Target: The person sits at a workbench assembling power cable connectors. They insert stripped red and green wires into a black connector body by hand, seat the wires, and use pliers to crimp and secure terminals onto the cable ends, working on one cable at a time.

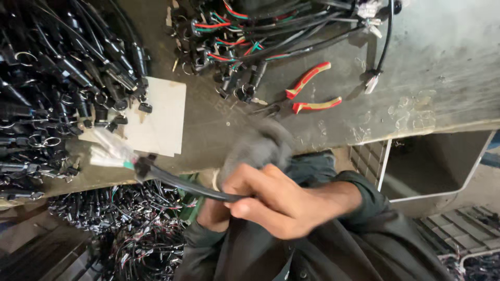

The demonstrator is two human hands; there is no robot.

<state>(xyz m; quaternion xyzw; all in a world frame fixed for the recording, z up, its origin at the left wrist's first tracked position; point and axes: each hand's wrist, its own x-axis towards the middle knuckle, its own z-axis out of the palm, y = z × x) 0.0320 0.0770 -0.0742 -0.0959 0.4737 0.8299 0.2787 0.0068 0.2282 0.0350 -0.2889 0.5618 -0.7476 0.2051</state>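
Right hand: the right hand [271, 200] has its fingers curled tight around a black cable [182, 184], low in the middle.
Left hand: the left hand [211, 213] is mostly hidden beneath; grip unclear.
Cable: its blurred white connector [112, 153] points left, above the bench [323, 119] edge.
Pliers: red-handled pliers [310, 91] lie further back.

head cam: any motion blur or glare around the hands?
Head view: the black sheathed cable and its white connector end are smeared; a grey blurred shape above the right hand too. The red-handled pliers look sharp. Dull sheen on the grey worktable.
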